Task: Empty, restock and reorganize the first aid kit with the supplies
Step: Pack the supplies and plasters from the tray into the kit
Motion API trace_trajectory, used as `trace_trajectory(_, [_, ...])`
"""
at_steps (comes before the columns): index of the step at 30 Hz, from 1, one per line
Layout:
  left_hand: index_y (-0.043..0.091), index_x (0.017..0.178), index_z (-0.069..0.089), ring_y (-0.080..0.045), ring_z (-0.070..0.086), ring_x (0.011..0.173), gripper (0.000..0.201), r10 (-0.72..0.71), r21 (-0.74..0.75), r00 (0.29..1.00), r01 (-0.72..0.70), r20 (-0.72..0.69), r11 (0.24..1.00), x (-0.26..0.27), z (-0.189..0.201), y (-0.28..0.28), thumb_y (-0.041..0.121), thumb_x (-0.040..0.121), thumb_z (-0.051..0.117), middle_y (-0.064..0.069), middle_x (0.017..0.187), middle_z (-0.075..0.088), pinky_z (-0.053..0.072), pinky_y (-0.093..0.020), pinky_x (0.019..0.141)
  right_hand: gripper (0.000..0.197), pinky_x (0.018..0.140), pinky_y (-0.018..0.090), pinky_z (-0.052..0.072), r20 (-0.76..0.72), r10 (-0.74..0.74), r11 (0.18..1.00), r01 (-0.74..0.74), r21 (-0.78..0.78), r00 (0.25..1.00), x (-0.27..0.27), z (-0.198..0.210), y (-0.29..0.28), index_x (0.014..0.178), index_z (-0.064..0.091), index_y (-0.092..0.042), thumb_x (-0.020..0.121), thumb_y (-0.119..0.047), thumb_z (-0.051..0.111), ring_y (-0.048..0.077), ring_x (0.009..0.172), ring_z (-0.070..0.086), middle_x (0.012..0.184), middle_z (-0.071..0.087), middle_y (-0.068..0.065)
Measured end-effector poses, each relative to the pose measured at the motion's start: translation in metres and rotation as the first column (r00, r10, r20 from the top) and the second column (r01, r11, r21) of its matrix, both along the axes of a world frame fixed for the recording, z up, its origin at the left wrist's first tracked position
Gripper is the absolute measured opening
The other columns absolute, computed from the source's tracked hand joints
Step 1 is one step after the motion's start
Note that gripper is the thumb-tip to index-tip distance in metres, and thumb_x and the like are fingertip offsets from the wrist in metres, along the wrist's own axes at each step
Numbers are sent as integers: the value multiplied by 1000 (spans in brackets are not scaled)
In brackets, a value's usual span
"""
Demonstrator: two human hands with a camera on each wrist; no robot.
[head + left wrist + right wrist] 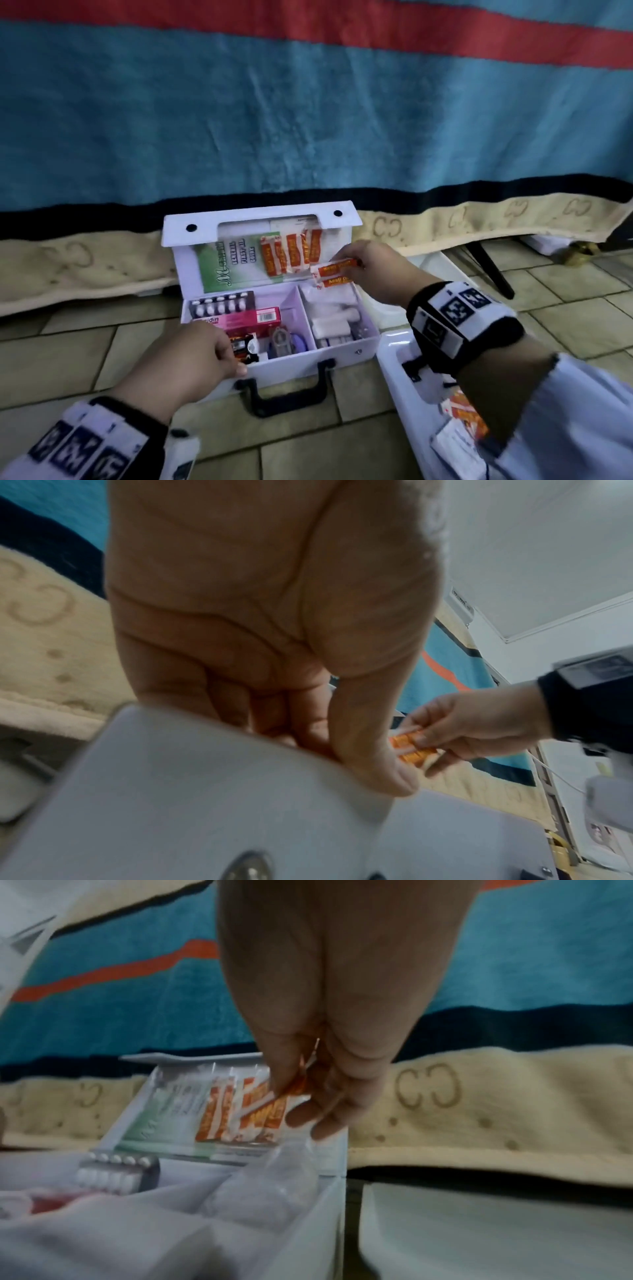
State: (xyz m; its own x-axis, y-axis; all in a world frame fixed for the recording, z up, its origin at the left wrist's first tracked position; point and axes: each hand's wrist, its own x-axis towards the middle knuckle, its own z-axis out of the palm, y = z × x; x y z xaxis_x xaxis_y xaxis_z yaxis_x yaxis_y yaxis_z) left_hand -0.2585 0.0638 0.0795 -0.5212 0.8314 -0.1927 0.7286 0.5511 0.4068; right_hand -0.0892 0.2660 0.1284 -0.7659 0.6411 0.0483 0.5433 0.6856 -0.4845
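Observation:
The white first aid kit (342,349) lies open on the tiled floor, its lid (260,214) propped upright. My left hand (233,359) grips the kit's front wall (205,804), fingers inside and thumb outside. My right hand (347,267) pinches orange-and-white plaster packets (334,272) above the right compartment, close to the lid. More plaster packets (291,253) and a green leaflet (222,263) sit in the lid pocket. The left compartment holds a blister pack (222,303) and a pink box (250,320). White bandage rolls (334,315) fill the right one.
A white tray (400,373) with more orange packets (462,407) stands on the floor at the right, under my right forearm. A blue, red and beige blanket (308,120) hangs just behind the kit. The kit's black handle (291,390) points toward me.

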Motion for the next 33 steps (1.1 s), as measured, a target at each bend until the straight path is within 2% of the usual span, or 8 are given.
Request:
trace_trajectory(2, [24,52,62,-6,56,57,31,8,-7,1000,-8,-4,1000,1,-1,0,47,65,79,11,51,58,36,-20,52,24,82,17,35,-138,-31,992,48,121,990,-15,13,6,109,68,-11,89,-7,57,23,103,58,109,65,10])
trace_trajectory(5, [26,56,61,-8,61,70,31,32,-4,998,-32,-53,999,2,-4,-3,51,66,76,11,65,63,41,-20,58,25,90,24,39,-324,-83,953,169,250,942,-27,31,16,109,69,-12,88,-7,57,27,101,58,104,60,12])
trace_trajectory(12, [28,61,60,-7,62,77,30,40,8,995,-39,-93,999,4,-4,-3,55,66,73,11,75,64,45,-20,66,24,90,30,44,25,54,903,-60,425,998,-36,47,28,102,71,-15,87,-5,55,25,108,58,116,64,4])
trace_trajectory(17, [28,63,60,-5,57,74,29,37,-1,994,-38,-107,999,4,1,-2,53,69,71,13,67,58,38,-19,60,16,75,36,50,91,52,897,-86,434,995,-45,54,33,88,63,-18,81,-6,56,26,88,61,92,65,3])
trace_trajectory(21, [27,62,59,-5,56,74,31,37,-4,994,-38,-104,999,5,2,-3,54,69,71,12,70,60,37,-21,60,24,82,35,48,224,131,871,-221,439,966,-52,55,29,98,69,-13,82,-4,53,26,100,58,103,63,6])
trace_trajectory(25, [26,63,60,-6,58,78,31,51,13,993,-50,-109,999,6,1,-5,55,70,70,10,78,64,41,-21,64,29,72,26,39,285,115,878,-231,419,952,-53,60,24,104,66,-12,83,-4,48,26,106,55,112,57,6])
trace_trajectory(28, [26,66,61,-5,59,79,31,43,8,993,-42,-109,999,6,1,-4,56,69,70,11,80,66,41,-21,64,36,77,26,40,337,119,835,-278,475,934,-54,61,20,110,65,-14,83,1,47,23,109,54,115,58,5])
trace_trajectory(33, [26,65,61,-4,59,78,32,47,1,994,-48,-96,999,5,0,-4,56,69,71,11,79,66,44,-20,66,22,68,33,45,365,115,831,-291,475,924,-61,55,15,89,51,-16,79,2,44,29,92,55,101,57,9])
